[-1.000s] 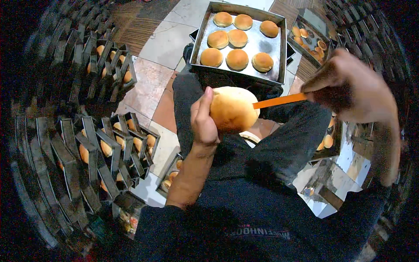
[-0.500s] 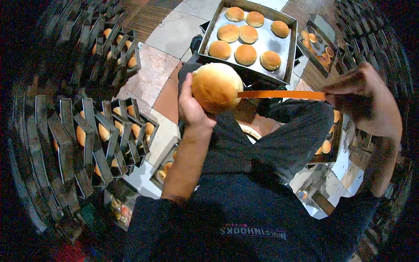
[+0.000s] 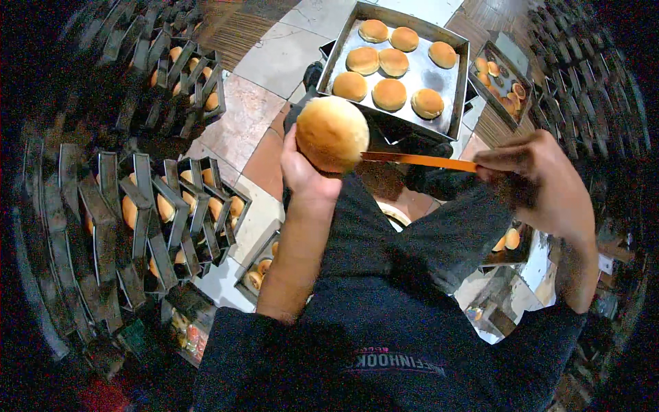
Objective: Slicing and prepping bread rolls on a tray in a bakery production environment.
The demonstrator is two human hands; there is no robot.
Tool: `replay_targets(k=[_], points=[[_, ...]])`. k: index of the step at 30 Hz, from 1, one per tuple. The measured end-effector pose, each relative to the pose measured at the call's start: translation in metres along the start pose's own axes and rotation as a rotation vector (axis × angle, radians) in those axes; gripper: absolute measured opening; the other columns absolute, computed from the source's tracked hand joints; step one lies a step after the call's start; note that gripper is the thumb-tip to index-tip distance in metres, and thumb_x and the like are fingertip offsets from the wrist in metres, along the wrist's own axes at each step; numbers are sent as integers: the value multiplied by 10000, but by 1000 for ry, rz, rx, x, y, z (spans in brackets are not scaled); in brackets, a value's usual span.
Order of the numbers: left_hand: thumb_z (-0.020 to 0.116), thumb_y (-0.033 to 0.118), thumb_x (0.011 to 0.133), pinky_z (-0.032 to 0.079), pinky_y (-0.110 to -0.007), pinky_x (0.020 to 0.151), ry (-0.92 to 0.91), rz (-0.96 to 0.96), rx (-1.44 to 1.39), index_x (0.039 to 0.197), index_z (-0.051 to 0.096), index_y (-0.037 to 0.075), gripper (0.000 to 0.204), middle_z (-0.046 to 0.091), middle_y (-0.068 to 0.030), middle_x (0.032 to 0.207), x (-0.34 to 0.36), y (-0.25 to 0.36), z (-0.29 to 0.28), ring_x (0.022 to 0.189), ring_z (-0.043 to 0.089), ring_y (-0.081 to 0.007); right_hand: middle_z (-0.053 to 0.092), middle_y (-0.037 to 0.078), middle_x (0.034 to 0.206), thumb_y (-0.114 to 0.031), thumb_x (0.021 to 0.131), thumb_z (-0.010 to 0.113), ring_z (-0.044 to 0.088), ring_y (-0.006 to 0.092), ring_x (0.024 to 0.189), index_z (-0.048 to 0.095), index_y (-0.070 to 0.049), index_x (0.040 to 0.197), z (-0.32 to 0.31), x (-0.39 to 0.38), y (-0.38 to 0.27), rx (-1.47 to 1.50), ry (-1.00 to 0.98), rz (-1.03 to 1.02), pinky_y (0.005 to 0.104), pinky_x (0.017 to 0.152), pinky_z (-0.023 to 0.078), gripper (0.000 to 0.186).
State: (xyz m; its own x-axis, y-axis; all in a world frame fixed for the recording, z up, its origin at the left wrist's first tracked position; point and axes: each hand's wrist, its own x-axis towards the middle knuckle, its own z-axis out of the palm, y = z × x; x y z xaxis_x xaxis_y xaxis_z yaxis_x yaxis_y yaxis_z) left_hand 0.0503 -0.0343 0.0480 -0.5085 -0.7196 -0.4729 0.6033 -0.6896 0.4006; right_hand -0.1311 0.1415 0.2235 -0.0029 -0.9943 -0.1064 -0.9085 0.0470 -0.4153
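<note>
A round golden bun (image 3: 333, 134) rests in my left hand (image 3: 309, 168), whose thumb and fingers curl round its left and lower sides. My right hand (image 3: 525, 172), smeared a little by motion, is closed on a long, thin orange knife (image 3: 419, 161). The knife points left, and its tip meets the right side of the bun; how deep it reaches inside cannot be seen. Beyond the bun, a square metal tray (image 3: 458, 89) holds several whole buns (image 3: 389, 94) spaced apart.
Stacked metal trays (image 3: 141, 196) with buns fill the left side; more stacks (image 3: 590, 96) stand at the right. Another tray (image 3: 480, 55) with cut buns lies at the far right. Beside my left forearm is a tray (image 3: 247, 292) of buns. My crossed legs (image 3: 439, 240) are below the hands.
My right hand and the knife have moved left and slightly down, with the blade level dropping on the bun's side. The bun has shifted slightly left in my left hand.
</note>
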Motion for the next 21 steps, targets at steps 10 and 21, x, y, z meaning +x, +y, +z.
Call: replay_targets(k=[10,21], points=[[356,317,912,440,-474,941,139,-19,-25,1164,558,68,408,605,-113,1143,20,1,14,1055,584,-291,621,198,788,5,685,614,625,346,708,653,-6,968,30,-23,9,70,109,174,379,684,503,286],[712,306,748,472,-312,769,-226,107,1006,927,646,28,337,646,-92,926,171,-143,69,855,606,-176,450,-59,589,-278,926,549,349,19,436,623,-61,1029,115,-33,186,1214,1166,709,182,375,233,252]])
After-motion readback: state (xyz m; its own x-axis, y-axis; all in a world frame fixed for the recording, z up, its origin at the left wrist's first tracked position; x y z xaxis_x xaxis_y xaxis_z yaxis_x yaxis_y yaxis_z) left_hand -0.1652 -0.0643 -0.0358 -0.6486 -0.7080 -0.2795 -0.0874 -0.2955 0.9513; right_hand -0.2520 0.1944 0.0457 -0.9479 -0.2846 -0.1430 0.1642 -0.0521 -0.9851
